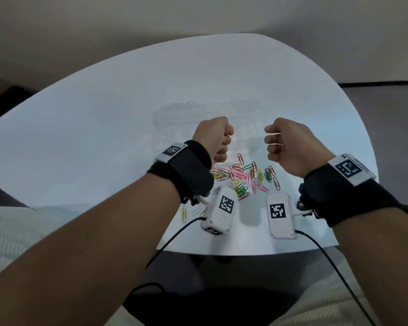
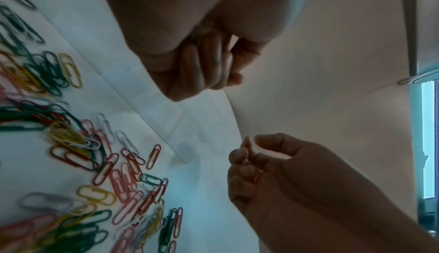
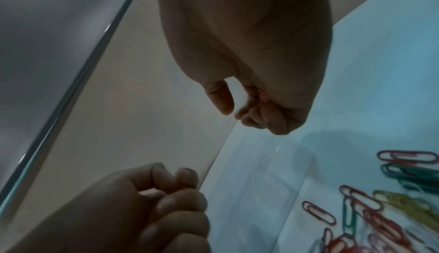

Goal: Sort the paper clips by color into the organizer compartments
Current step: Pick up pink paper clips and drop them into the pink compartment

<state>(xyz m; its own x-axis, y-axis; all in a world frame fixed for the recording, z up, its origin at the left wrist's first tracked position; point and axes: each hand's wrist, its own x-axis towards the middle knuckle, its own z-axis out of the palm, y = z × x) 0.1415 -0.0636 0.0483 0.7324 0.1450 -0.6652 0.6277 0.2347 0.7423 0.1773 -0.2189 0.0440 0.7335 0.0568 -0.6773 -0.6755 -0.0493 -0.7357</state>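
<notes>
A pile of paper clips (image 1: 243, 175) in red, pink, green, yellow and white lies on the white table (image 1: 104, 114) between my wrists. Just beyond it stands the clear organizer (image 1: 174, 114), faint in the head view; its compartments (image 2: 190, 125) show no clips. My left hand (image 1: 222, 147) hovers over its near edge, its fingers curled tight round what looks like a pale clip (image 2: 224, 63). My right hand (image 1: 272, 144) hovers opposite, with its thumb and forefinger pinched together (image 2: 247, 155). A reddish clip (image 3: 262, 94) shows inside its curled fingers.
One yellow clip (image 1: 184, 215) lies apart near the table's front edge, by my left wrist. Black cables (image 1: 174, 234) trail from both wrist cameras over that edge. A plain wall rises beyond the far edge of the table.
</notes>
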